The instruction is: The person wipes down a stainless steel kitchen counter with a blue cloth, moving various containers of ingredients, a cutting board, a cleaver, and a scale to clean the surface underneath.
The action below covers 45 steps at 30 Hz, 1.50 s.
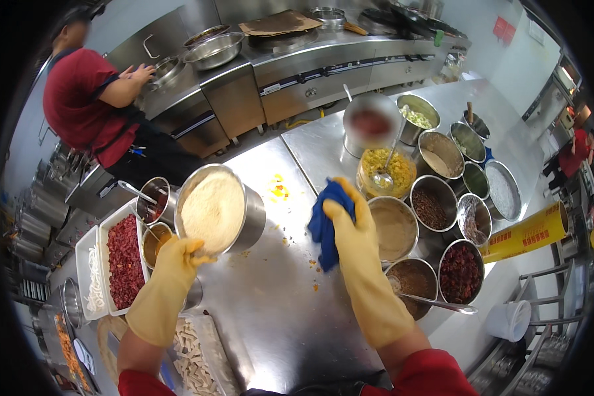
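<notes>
My left hand (171, 270), in a yellow rubber glove, grips the near rim of a steel pot (251, 213) filled with pale powder (213, 210). Whether the pot's base rests on the table cannot be told. A crumpled blue cloth (325, 225) is held in my right hand (354, 227), also gloved, over the steel table (277, 287). Orange-yellow spills (278, 189) and small crumbs lie on the tabletop between the hands. Close beyond my right hand stands a clear tub of chopped yellow food (396, 168) with a ladle in it.
Several steel pots of seasonings (434, 203) crowd the right side. White trays (123, 257) of dark red chopped food and white strips stand left, above a tub of pale pieces (198, 351). Another person (86, 104) works by the stove (321, 74). A yellow roll (529, 232) lies at the right.
</notes>
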Each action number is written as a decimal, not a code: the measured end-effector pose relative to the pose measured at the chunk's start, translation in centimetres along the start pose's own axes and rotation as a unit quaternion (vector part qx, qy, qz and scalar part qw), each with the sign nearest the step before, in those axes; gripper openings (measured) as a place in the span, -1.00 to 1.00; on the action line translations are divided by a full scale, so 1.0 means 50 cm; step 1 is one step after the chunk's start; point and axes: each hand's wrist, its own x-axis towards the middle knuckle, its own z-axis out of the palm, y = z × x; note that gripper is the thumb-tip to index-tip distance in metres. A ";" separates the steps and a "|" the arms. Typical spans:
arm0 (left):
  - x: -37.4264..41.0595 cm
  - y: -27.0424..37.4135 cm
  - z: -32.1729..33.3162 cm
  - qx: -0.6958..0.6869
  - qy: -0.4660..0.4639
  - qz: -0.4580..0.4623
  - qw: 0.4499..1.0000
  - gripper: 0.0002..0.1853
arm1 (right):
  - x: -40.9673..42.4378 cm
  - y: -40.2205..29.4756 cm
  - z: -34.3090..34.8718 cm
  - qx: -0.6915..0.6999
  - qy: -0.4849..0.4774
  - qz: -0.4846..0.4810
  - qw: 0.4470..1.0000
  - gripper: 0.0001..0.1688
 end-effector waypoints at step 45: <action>-0.498 -0.096 -0.072 -0.035 0.141 -0.083 0.986 -0.60 | -0.053 0.305 -0.034 -0.363 -0.465 -0.042 0.807 -0.41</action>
